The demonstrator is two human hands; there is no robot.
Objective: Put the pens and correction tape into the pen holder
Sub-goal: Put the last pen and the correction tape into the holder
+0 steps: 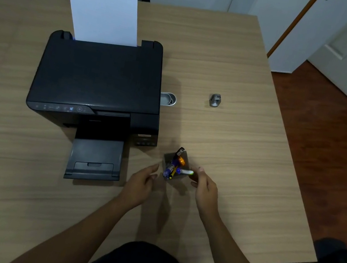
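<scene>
My left hand [141,182] hovers open and empty beside the pen holder [175,166]; my right hand [204,186] pinches a white pen [186,172] (tip inside holder), near the table's [236,73] front edge.

Legible text: none from where I look down. Printer [97,85]: row of small control icons along its front edge, one lit blue, shapes too small to read; faint brand mark just below that row, blurred; tiny label on its front right corner, illegible. Paper sheet [102,8] standing behind the printer: blank.
</scene>
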